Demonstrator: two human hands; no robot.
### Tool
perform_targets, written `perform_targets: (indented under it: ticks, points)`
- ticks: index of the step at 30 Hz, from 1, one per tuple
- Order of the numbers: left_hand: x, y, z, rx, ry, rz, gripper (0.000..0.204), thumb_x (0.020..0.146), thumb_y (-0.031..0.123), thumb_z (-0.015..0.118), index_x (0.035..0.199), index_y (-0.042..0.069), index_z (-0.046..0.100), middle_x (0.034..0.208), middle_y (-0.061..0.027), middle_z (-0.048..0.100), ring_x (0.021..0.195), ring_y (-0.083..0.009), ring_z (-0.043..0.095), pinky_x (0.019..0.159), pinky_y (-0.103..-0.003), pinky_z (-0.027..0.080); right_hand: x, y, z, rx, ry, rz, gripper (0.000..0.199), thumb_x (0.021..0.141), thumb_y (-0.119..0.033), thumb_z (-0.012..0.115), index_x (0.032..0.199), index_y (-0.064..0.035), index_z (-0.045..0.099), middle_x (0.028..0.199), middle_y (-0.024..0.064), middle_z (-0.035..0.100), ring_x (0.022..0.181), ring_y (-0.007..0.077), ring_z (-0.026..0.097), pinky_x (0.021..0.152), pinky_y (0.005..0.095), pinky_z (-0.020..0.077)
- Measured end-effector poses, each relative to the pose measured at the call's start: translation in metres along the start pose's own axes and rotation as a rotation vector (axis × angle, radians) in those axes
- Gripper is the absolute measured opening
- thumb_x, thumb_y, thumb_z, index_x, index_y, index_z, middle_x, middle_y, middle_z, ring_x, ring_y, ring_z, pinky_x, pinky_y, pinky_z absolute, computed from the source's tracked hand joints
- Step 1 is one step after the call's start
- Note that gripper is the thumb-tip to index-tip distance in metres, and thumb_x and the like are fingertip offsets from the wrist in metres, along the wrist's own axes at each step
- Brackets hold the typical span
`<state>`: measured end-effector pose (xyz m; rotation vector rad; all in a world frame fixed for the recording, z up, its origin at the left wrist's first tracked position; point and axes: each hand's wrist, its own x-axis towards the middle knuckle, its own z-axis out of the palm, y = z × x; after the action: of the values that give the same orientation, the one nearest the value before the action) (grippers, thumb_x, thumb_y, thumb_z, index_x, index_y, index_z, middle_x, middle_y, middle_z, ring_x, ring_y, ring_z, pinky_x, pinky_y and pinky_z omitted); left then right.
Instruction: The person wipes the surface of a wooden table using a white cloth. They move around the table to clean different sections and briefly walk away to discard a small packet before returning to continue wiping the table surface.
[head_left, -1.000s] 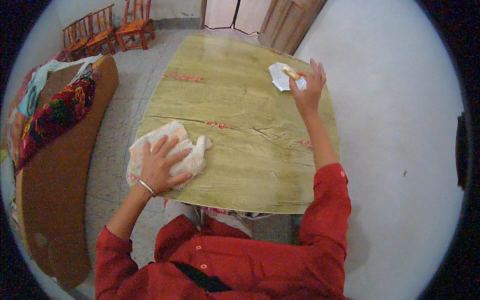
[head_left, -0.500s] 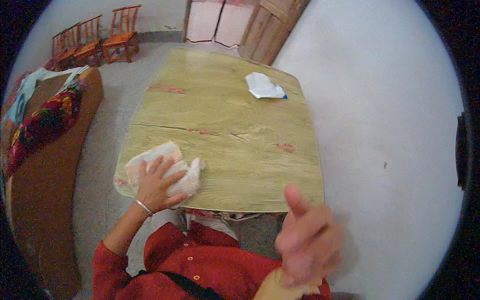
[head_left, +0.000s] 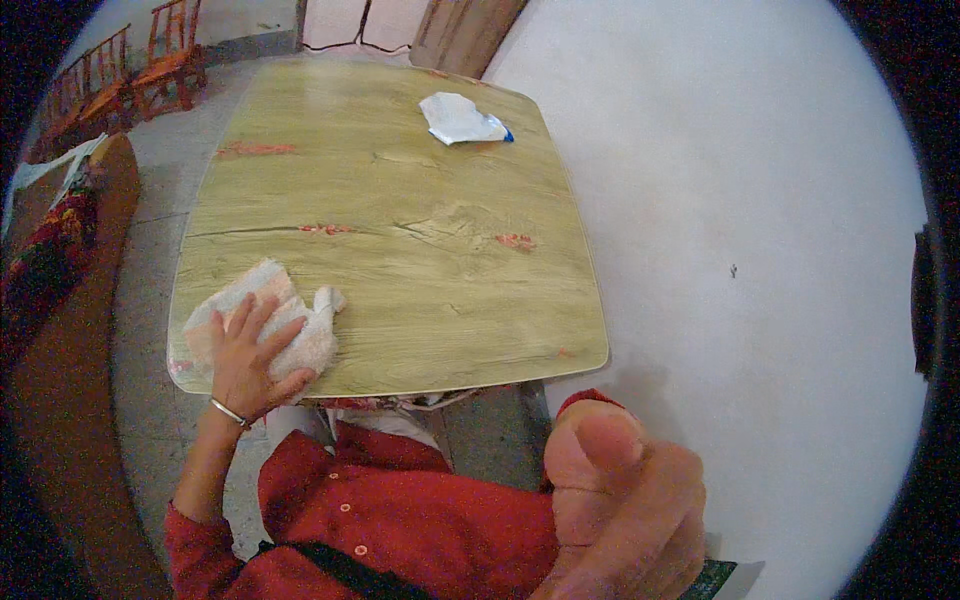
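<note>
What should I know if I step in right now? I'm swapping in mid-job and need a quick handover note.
Left hand: flat, fingers spread, pressing the cloth onto the near left corner of the table.
Right hand: off the table, raised close to the camera, fingers curled, empty as far as shows.
White packet: lies alone at the far side of the table, untouched.
Done: cloth is on the tabletop under the hand; which parts are already wiped cannot be told.
Left: red marks show on the top in several spots; most of the surface lies beyond the cloth.
</note>
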<state>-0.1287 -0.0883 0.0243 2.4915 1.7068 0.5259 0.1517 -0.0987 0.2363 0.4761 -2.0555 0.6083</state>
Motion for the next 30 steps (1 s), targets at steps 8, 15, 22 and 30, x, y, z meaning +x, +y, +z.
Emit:
perform_targets:
  ticks: [8, 15, 22, 30]
  points:
    - [-0.002, 0.004, 0.001, -0.022, 0.010, -0.021, 0.057, 0.062, 0.043, 0.072, 0.114, 0.020, 0.062, 0.133, -0.0114, 0.044, 0.129, -0.0362, 0.031, 0.102, -0.063, 0.015, -0.005, -0.010, -0.010, -0.078, 0.026, 0.092, 0.047, 0.083, -0.038, 0.059, 0.116, -0.0060, 0.050, 0.120, 0.0128, 0.051, 0.114, 0.0264, 0.042, 0.102, 0.0503, 0.0253]
    - [-0.003, 0.009, 0.005, -0.037, -0.009, -0.031, 0.057, 0.062, 0.041, 0.072, 0.114, 0.019, 0.062, 0.135, -0.0120, 0.042, 0.130, -0.0364, 0.030, 0.104, -0.062, 0.013, -0.015, -0.019, -0.020, -0.169, 0.069, 0.165, 0.041, 0.083, -0.035, 0.059, 0.112, -0.0062, 0.051, 0.118, 0.0117, 0.050, 0.113, 0.0241, 0.041, 0.102, 0.0461, 0.0267]
    - [-0.001, 0.012, 0.007, -0.039, -0.001, -0.022, 0.057, 0.063, 0.041, 0.072, 0.115, 0.019, 0.062, 0.135, -0.0123, 0.042, 0.130, -0.0365, 0.030, 0.104, -0.062, 0.013, -0.025, -0.019, -0.031, -0.249, 0.106, 0.226, 0.035, 0.084, -0.032, 0.058, 0.108, -0.0065, 0.051, 0.117, 0.0105, 0.049, 0.111, 0.0218, 0.040, 0.101, 0.0419, 0.0281]
    - [-0.005, 0.009, 0.008, -0.005, 0.022, 0.015, 0.057, 0.064, 0.043, 0.071, 0.115, 0.019, 0.062, 0.134, -0.0121, 0.043, 0.129, -0.0365, 0.031, 0.103, -0.061, 0.014, -0.017, -0.046, -0.023, -0.294, 0.131, 0.302, 0.028, 0.085, -0.028, 0.057, 0.103, -0.0067, 0.052, 0.115, 0.0092, 0.049, 0.110, 0.0193, 0.039, 0.100, 0.0371, 0.0297]
